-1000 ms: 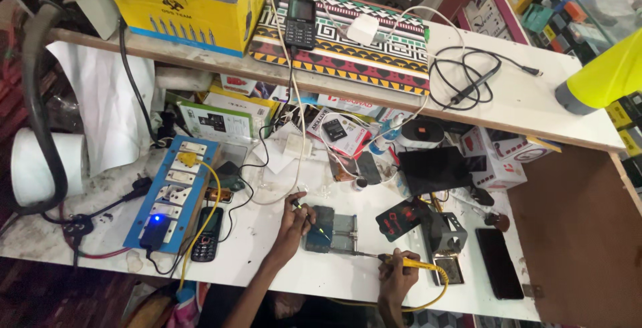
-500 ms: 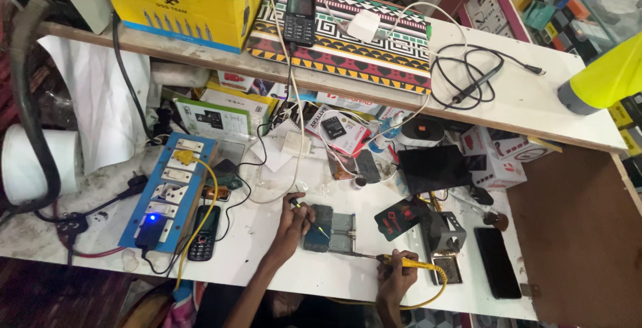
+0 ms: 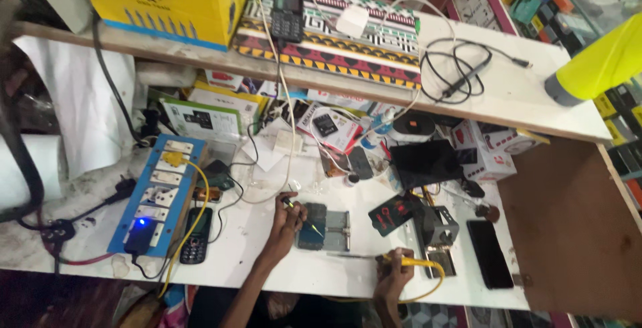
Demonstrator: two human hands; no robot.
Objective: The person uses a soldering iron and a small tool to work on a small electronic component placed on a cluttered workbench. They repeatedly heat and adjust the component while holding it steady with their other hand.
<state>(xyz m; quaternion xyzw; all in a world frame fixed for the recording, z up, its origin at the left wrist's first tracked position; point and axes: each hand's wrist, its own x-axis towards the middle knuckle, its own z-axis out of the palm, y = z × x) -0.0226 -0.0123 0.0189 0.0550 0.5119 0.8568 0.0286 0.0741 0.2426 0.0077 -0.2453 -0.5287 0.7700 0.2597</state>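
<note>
Both hands work low on the white counter [image 3: 267, 274] in the head view, close enough to the body that each forearm can rest on the surface. Left hand [image 3: 289, 217] is closed in a pinch around a small yellow-tipped tool [image 3: 287, 202], its point aimed down at the opened phone [image 3: 312, 224]. That phone lies flat in a metal holding jig [image 3: 338, 229], which seems to keep it steady so neither hand has to hold it down. Right hand [image 3: 394, 276] is curled shut around the yellow-handled soldering iron [image 3: 404, 261], gripped like a pen; its thin tip reaches left toward the jig, and its yellow cord [image 3: 438, 281] loops off to the side, away from the work.

Left of the hands, a blue socket board [image 3: 157, 194] sits within reach, a blue light glowing at its lower end, with a black keypad phone [image 3: 195, 236] just beside it. A dark smartphone [image 3: 489, 253] lies face up well to the right, apart from the work. Boxes and cables crowd the back under the shelf [image 3: 521, 94].
</note>
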